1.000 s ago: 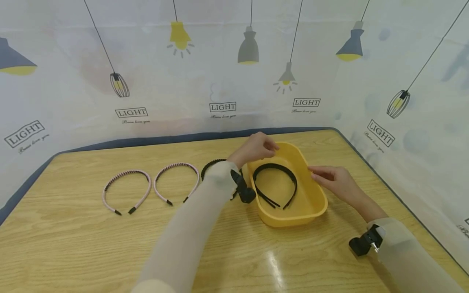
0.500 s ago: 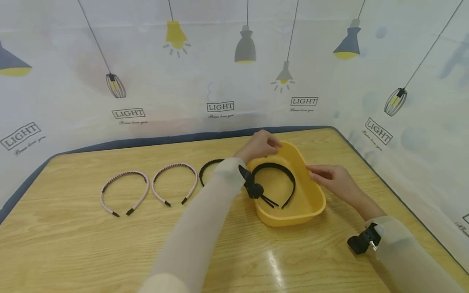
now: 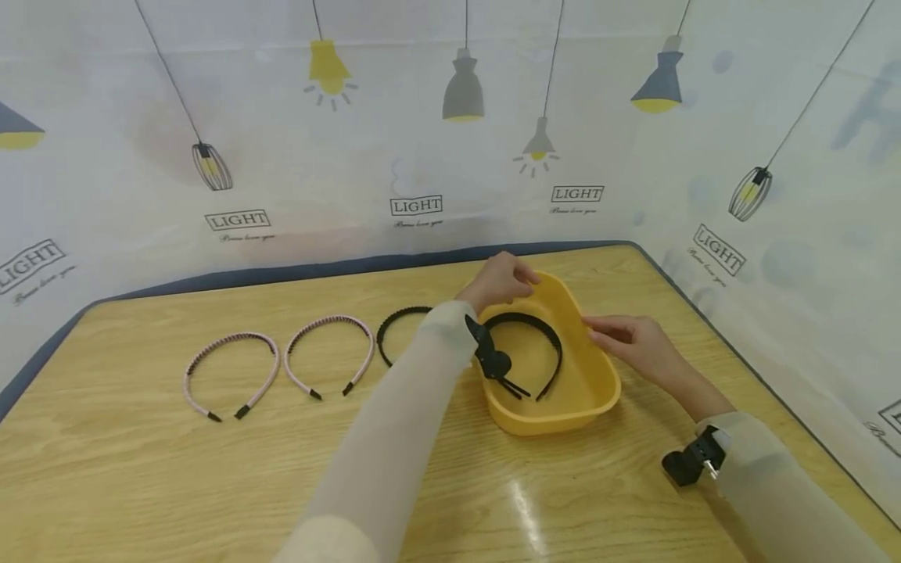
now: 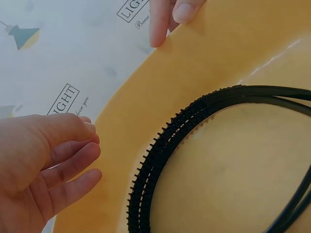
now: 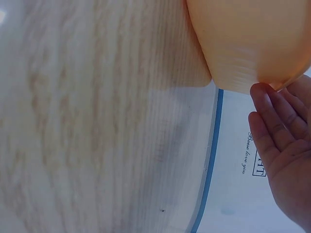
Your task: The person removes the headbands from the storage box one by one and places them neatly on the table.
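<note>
A yellow plastic basin (image 3: pixel 556 418) stands on the wooden table, right of centre. In it lie black toothed headbands (image 4: pixel 167 141), at least two nested together. My right hand (image 3: pixel 637 348) pinches the basin's right rim, thumb inside and fingers against the outer wall in the right wrist view. My left hand (image 3: pixel 501 280) hovers over the basin's far left part, fingers loosely curled, holding nothing; whether it touches the rim I cannot tell. Left of the basin another black headband (image 3: pixel 394 319) lies on the table, partly hidden by my left forearm.
Two pink headbands lie farther left on the table (image 3: pixel 141 469): one pink headband (image 3: pixel 239 337) at the far left, another pink headband (image 3: pixel 331 320) beside the black one. A printed white backdrop (image 3: pixel 352 156) stands along the table's back and right edges.
My left hand and forearm have shifted slightly right over the basin. The right hand keeps its grip on the rim. The whole head view has drifted a little, the scene sliding left.
</note>
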{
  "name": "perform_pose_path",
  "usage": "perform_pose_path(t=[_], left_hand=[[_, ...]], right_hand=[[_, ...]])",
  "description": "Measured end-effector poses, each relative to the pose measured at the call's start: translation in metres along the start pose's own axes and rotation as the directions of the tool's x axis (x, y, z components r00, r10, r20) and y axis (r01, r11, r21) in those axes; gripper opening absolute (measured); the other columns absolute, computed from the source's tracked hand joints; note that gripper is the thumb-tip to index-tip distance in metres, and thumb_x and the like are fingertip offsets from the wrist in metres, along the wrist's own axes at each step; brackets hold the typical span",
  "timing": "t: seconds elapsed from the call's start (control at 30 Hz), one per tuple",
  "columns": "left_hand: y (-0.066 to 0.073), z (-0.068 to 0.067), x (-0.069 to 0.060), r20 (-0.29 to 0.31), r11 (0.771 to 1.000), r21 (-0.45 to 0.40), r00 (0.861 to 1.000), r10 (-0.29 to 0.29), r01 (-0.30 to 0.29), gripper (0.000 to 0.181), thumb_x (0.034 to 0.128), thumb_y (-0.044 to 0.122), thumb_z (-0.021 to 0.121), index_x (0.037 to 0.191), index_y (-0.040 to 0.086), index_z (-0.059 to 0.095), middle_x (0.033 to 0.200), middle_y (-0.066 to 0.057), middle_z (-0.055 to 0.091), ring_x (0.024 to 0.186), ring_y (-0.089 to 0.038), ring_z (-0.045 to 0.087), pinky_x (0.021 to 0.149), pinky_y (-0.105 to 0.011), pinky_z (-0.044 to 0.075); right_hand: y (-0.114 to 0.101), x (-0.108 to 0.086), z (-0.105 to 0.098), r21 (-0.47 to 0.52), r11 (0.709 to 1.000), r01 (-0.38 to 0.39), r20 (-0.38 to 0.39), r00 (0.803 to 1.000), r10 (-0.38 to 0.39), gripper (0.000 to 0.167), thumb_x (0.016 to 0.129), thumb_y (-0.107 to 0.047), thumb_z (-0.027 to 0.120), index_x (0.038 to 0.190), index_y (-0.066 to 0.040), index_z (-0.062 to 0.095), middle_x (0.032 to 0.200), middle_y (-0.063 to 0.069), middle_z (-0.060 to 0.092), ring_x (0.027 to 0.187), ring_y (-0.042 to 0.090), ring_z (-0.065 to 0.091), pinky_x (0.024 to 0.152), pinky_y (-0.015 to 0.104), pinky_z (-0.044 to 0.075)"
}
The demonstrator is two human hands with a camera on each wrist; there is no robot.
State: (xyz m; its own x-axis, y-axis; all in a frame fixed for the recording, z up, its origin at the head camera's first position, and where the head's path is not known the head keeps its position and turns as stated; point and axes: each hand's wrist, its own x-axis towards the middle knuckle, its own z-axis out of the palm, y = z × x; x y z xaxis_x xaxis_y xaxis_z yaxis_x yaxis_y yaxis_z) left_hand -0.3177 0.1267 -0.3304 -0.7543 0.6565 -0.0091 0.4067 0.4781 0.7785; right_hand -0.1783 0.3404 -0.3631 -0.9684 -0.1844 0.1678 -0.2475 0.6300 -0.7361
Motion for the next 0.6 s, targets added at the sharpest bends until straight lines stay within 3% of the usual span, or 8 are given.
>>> perform_pose_path(t=[0.13, 0.6], left_hand=[[-0.001, 0.003, 0.001, -0.001, 1.000, -0.004, 1.000, -0.004, 0.004, 0.025, 0.0868, 0.005, 0.060, 0.110, 0.003, 0.067, 0.108, -0.007, 0.063, 0.088, -0.017, 0.059, 0.065, -0.023, 0.050], [-0.008, 0.014, 0.003, 0.030, 0.999, -0.021, 0.999, -0.040, 0.041, 0.024, 0.0881, 0.005, 0.059, 0.111, 0.001, 0.065, 0.110, -0.008, 0.062, 0.093, -0.019, 0.059, 0.072, -0.026, 0.050]], right_hand=[[-0.001, 0.001, 0.001, 0.002, 1.000, 0.013, -0.001, 1.000, -0.013, 0.037, 0.092, -0.017, 0.056, 0.124, 0.002, 0.056, 0.119, 0.019, 0.058, 0.100, 0.024, 0.060, 0.075, 0.018, 0.049], [0.000, 0.000, 0.000, 0.019, 1.000, -0.001, 0.004, 1.000, 0.001, 0.037, 0.093, -0.017, 0.055, 0.124, 0.002, 0.055, 0.120, 0.019, 0.057, 0.102, 0.025, 0.059, 0.077, 0.018, 0.048]])
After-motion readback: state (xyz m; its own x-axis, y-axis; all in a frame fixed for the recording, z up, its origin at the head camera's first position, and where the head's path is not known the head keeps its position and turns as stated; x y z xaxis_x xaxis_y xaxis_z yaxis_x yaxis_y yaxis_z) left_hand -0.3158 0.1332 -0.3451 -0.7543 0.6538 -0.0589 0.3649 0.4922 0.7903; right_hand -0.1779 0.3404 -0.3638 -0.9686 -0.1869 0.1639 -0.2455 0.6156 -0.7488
